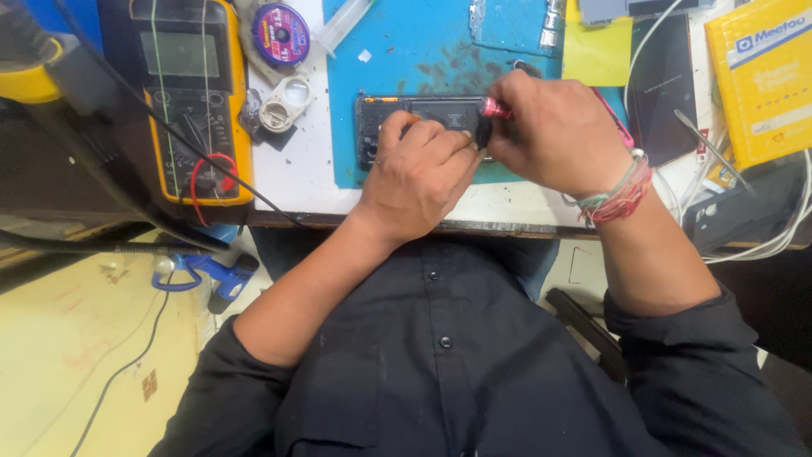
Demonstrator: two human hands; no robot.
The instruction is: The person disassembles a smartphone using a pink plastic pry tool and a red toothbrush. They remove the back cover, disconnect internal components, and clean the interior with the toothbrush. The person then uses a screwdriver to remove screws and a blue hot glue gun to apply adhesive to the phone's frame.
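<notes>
An opened black phone (423, 114) lies flat on a blue work mat (397, 51) near the table's front edge. My left hand (419, 173) rests on top of the phone and presses it down, fingers curled over its lower half. My right hand (554, 135) grips a small screwdriver with a red handle (496, 108), its tip down at the phone's right end. Coloured thread bands circle my right wrist. Much of the phone is hidden under both hands.
A yellow multimeter (190, 93) with red and black leads sits at the left. A round spool (281, 34) and small white caps (283, 106) lie beside it. A dark phone (668, 85), tweezers (715, 152), a yellow box (765, 76) and white cables (778, 228) crowd the right.
</notes>
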